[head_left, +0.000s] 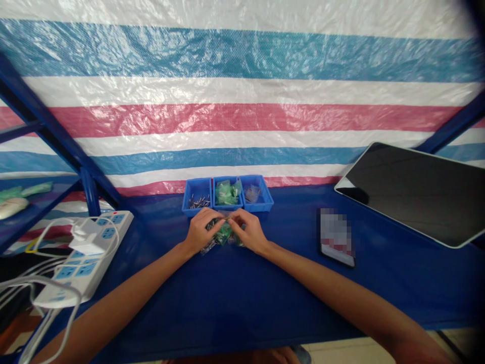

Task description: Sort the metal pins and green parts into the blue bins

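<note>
My left hand [203, 230] and my right hand [249, 230] meet over the blue table, just in front of three joined blue bins. Between them is a small clear bag with green contents [224, 233], its top edge pinched by the fingertips of both hands. More clear plastic with small dark pieces lies under the hands, partly hidden. The left bin [187, 205] holds thin metal pins or screws [199, 202]. In the middle bin are green packets [227, 193]. A small clear bag [252, 193] lies in the right bin.
At the left, a white power strip [99, 255] carries a plug and loose white cables. A phone [336, 237] lies right of my hands, with a large dark-screened device [413, 189] beyond it. Striped plastic sheeting [242, 119] hangs behind the table. Blue frame bars [62, 134] stand at the left.
</note>
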`<state>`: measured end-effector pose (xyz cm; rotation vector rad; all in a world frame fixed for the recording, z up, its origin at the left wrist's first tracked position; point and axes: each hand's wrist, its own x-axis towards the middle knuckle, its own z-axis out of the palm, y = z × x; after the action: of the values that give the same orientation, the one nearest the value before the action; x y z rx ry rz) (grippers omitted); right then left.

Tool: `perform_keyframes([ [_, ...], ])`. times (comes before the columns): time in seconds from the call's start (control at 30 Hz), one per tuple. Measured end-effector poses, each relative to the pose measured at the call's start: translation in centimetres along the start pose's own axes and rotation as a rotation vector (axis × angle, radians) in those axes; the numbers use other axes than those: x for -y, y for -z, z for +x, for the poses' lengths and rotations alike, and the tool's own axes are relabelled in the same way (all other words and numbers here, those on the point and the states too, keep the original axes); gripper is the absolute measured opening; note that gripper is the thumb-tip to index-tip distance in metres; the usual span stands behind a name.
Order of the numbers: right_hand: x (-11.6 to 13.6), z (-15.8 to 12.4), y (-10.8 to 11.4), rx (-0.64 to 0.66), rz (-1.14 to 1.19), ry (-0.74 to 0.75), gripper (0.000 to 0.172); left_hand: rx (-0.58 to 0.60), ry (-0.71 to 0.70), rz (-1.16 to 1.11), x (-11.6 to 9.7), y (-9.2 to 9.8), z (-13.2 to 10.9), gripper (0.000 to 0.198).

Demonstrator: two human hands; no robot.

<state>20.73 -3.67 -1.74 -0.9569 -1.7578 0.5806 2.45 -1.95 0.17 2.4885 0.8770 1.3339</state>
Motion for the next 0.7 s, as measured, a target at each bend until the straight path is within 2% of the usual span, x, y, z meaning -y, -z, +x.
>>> perform_keyframes([
  [0.2, 0.25, 0.04, 0.22, 0.033, -0.008, 0.028, 0.018, 0.026, 0.024, 0.037, 0.21, -0.1, -0.27, 0.011],
  [0.57, 0.46, -0.12, 0.39, -0.065, 0.001, 0.059, 0.019, 0.087, 0.06, 0.033, 0.55, -0.26, -0.53, 0.013],
  [0.7, 0.12, -0.34, 0.32, -0.108, 0.08, 0.025, 0.035, 0.061, 0.063, 0.026, 0.61, -0.26, -0.59, 0.015],
])
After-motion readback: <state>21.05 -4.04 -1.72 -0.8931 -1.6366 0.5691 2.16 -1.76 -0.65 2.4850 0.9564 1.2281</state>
